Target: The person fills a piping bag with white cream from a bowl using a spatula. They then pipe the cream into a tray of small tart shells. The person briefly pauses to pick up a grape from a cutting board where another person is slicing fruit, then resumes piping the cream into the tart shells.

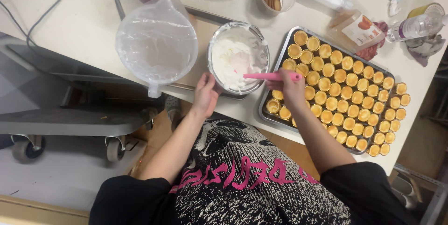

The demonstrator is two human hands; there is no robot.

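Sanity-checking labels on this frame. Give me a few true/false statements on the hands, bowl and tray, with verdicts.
1. The right hand holds a pink spatula. True.
2. The left hand grips the tray of tart shells. False: it is at the rim of the metal bowl.
3. The bowl holds white cream. True.
4. The spatula's blade rests in the plastic-lined pitcher. False: the spatula reaches over the bowl.
5. The tray lies left of the bowl. False: it lies to its right.
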